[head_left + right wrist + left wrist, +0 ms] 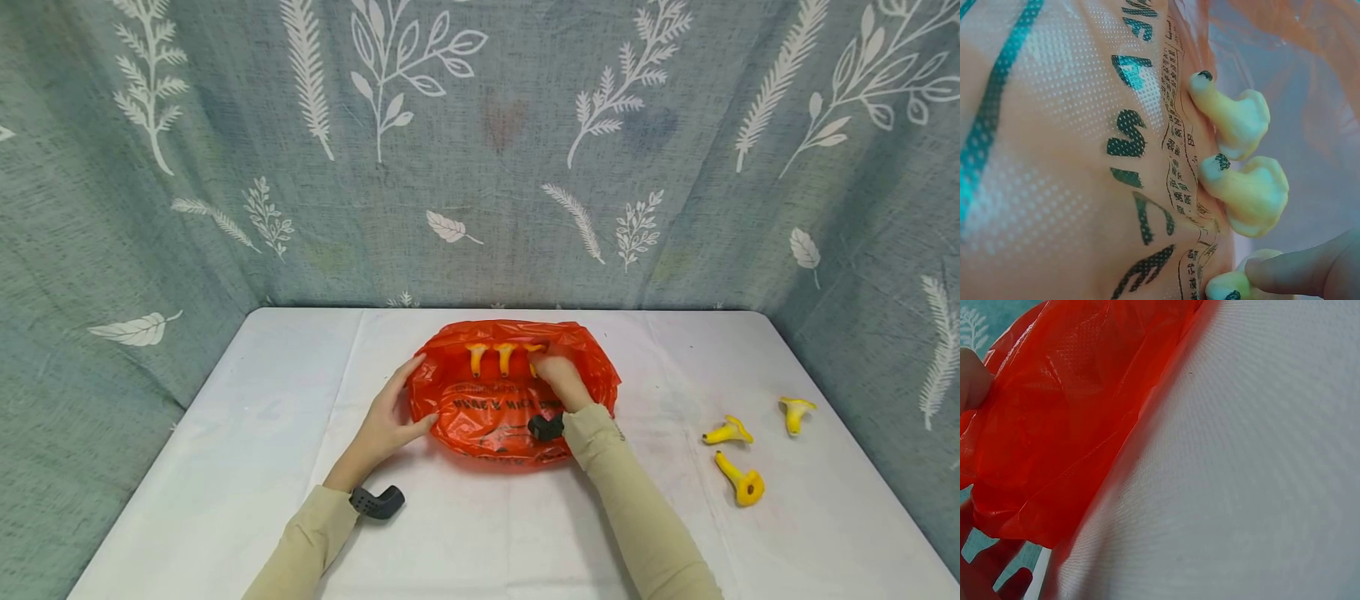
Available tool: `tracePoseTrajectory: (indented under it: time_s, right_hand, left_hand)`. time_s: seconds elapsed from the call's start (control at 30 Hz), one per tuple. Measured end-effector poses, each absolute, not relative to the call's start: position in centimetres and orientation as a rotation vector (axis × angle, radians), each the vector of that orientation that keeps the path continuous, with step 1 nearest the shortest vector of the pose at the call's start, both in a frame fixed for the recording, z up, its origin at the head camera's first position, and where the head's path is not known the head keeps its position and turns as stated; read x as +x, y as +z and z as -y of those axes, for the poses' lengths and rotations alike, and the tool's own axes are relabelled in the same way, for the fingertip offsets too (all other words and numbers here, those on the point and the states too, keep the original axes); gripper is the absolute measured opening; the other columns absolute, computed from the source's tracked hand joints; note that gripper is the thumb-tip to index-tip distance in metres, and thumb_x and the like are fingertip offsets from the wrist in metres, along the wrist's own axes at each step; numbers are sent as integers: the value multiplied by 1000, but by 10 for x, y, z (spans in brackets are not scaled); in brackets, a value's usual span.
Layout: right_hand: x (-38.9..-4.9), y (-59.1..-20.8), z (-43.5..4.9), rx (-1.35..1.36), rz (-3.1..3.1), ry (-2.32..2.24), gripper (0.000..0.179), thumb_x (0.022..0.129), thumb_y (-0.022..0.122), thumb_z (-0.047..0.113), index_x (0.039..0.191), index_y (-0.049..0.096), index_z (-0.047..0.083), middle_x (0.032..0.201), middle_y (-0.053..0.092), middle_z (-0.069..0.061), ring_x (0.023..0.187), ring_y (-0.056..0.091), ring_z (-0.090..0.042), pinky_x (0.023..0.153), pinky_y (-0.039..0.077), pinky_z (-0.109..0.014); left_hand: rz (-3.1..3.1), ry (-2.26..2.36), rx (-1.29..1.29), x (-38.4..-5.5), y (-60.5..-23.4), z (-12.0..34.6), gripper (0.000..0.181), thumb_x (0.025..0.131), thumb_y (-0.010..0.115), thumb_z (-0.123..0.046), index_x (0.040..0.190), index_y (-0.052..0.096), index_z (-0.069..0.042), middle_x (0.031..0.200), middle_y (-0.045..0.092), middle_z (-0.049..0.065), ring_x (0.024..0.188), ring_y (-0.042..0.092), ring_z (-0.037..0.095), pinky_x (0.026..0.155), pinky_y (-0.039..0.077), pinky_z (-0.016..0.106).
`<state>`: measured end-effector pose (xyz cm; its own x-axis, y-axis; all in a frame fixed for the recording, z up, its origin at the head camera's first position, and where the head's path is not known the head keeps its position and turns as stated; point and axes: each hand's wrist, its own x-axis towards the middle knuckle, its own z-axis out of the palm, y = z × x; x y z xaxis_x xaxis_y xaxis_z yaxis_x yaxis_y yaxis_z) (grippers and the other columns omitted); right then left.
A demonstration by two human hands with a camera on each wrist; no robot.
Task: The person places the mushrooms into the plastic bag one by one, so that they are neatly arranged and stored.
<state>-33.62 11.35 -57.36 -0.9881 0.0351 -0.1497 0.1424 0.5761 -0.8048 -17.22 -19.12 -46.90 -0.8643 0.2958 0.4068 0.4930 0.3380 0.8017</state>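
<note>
A red plastic bag (487,433) lies spread open on the table, with dark print on its inner face. My left hand (386,425) holds the bag's left rim, thumb and fingers apart; in the left wrist view the thumb (972,381) rests on the red film. My right hand (558,375) reaches inside the bag and pinches a yellow chanterelle mushroom (535,350), partly hidden by the fingers. Left of it, two more chanterelles (506,358) (477,358) stand side by side in the bag. In the right wrist view the thumb (1304,269) touches the held chanterelle (1229,286).
Three more chanterelles lie on the table to the right: an upper-right one (795,414), a left one (727,431) and a front one (742,482). A white cloth (225,500) covers the table. Behind and beside it hangs a green leaf-patterned curtain (495,250).
</note>
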Motion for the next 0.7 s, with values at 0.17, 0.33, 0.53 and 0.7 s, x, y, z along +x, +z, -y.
tracePoseTrajectory:
  time_s: [0.17,0.33,0.53,0.7]
  right_hand:
    - [-328,-568,-113,110,-2680,-1445,36,94,52,43,79,57,10,74,49,-7,71,47,-26,64,42,-36]
    - [-327,-571,-114,53,-2662,-1525,37,94,52,42,80,59,8,77,51,-7,71,47,-25,64,43,-35]
    - [-314,-554,-114,66,-2554,-1580,37,93,55,37,78,62,5,79,51,-8,77,49,-26,72,46,-38]
    - [-303,-529,-108,139,-2542,-1545,30,93,53,26,66,54,11,69,45,-3,72,48,-23,68,44,-35]
  left_hand:
    - [2414,-1562,-714,-173,-469,191,83,79,77,1,150,34,3,151,40,20,139,37,36,114,26,51]
    - [2394,-1568,-724,-177,-478,193,84,80,77,2,151,33,2,152,38,21,140,35,39,113,26,59]
    - [2409,-1557,-702,-189,-501,200,88,81,79,-3,155,32,-14,155,37,8,142,34,28,116,26,50]
    - [2395,-1564,-718,-186,-493,197,86,81,78,-3,154,33,-10,155,38,11,142,34,31,114,26,58]
